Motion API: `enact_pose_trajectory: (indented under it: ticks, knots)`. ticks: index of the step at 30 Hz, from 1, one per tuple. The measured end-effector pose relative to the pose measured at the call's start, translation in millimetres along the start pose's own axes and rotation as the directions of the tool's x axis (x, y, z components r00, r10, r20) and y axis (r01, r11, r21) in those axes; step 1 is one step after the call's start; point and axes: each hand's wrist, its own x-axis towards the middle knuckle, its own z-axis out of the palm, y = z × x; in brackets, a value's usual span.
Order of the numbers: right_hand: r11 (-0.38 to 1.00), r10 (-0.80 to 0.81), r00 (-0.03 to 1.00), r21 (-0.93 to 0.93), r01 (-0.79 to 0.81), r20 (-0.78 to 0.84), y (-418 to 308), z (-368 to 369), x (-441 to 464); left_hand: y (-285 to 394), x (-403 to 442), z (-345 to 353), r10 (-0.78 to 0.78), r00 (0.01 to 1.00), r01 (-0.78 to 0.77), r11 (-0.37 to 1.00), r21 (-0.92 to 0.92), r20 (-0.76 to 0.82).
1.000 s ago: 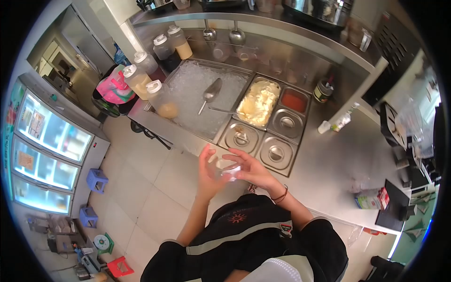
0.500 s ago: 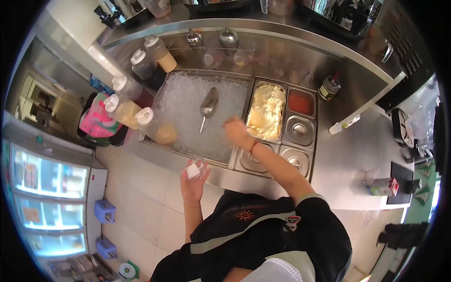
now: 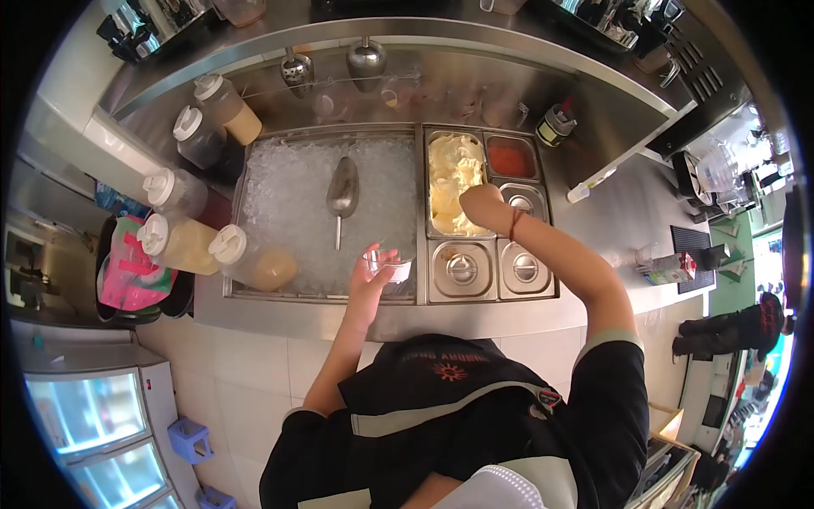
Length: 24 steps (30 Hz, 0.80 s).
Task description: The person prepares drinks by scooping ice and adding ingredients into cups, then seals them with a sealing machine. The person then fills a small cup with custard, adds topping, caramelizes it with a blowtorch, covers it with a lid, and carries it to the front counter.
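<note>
My left hand (image 3: 367, 288) grips a small clear plastic cup (image 3: 392, 270) above the front edge of the ice bin. My right hand (image 3: 482, 206) is closed at the right side of a steel pan of pale yellow cream (image 3: 454, 174). Whatever its fingers hold is hidden from view. Crushed ice (image 3: 284, 191) fills the wide bin left of the cream. On the ice lies a metal scoop (image 3: 342, 188), its handle toward me.
Several white-capped bottles (image 3: 182, 242) line the bin's left side. Beside the cream sit a pan of red topping (image 3: 510, 158) and lidded steel pans (image 3: 462, 270). A labelled jar (image 3: 555, 125) stands at the back right. Another person (image 3: 738, 329) is far right.
My right hand has moved from the ice bin's right edge to the cream pan. My left hand has raised the cup over the bin's front edge. The camera view has shifted.
</note>
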Motion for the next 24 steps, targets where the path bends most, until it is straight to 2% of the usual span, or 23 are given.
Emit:
enact_pose_trajectory:
  ticks: [2,5,6,8,9,11,14,16,17,18,21,24]
  knots:
    - [0.998,0.059,0.994,-0.026,-0.061,-0.094,-1.3,-9.7,-22.4,1.6,5.0,2.8,0.003,1.000,-0.004,0.999,-0.039,-0.022]
    - [0.989,0.132,0.987,-0.060,-0.138,-0.095,13.4,-17.8,-53.0,0.8,5.3,2.2,-0.008,0.998,0.000,0.993,-0.114,-0.067]
    - [0.989,0.133,0.987,-0.060,-0.138,-0.089,7.9,-11.7,-59.1,0.8,5.3,0.0,-0.011,0.997,-0.002,0.988,-0.151,-0.082]
    - [0.969,0.224,0.963,-0.068,-0.236,-0.152,-11.6,10.7,-76.8,-3.3,3.9,-5.9,-0.010,0.996,-0.002,0.991,-0.133,-0.094]
    - [0.969,0.225,0.963,-0.067,-0.237,-0.147,-22.3,36.3,-79.5,-4.9,2.3,-8.2,-0.008,0.995,-0.004,0.994,-0.111,-0.103]
    - [0.993,0.112,0.970,0.001,-0.115,-0.216,-37.8,88.7,-78.5,-6.2,2.2,-9.0,0.002,0.995,-0.008,0.998,-0.068,-0.097]
    - [0.982,0.179,0.966,0.101,-0.162,-0.185,-7.8,79.0,-60.5,-4.2,5.3,-6.7,0.026,0.996,-0.027,0.999,-0.020,-0.087]
    - [0.979,0.190,0.962,0.104,-0.173,-0.196,-3.2,47.8,-78.3,1.1,4.6,-7.9,0.034,0.996,-0.035,0.999,-0.012,-0.079]
    - [0.978,0.198,0.958,0.101,-0.180,-0.207,-0.1,31.2,-86.6,3.9,4.1,-8.8,0.054,0.993,-0.060,0.997,-0.052,-0.104]
    - [0.962,0.272,0.924,0.104,-0.253,-0.270,-7.4,27.0,-97.5,5.7,4.7,-10.2,0.074,0.989,-0.086,0.992,-0.093,-0.131]
    - [0.956,0.289,0.933,0.015,-0.292,-0.213,-30.9,33.7,-120.4,1.1,3.8,-25.6,0.074,0.974,-0.108,0.983,-0.149,-0.216]
    - [0.975,0.222,0.953,0.050,-0.217,-0.204,-24.6,85.1,-83.4,4.9,0.2,-19.5,0.103,0.965,-0.133,0.985,-0.110,-0.242]
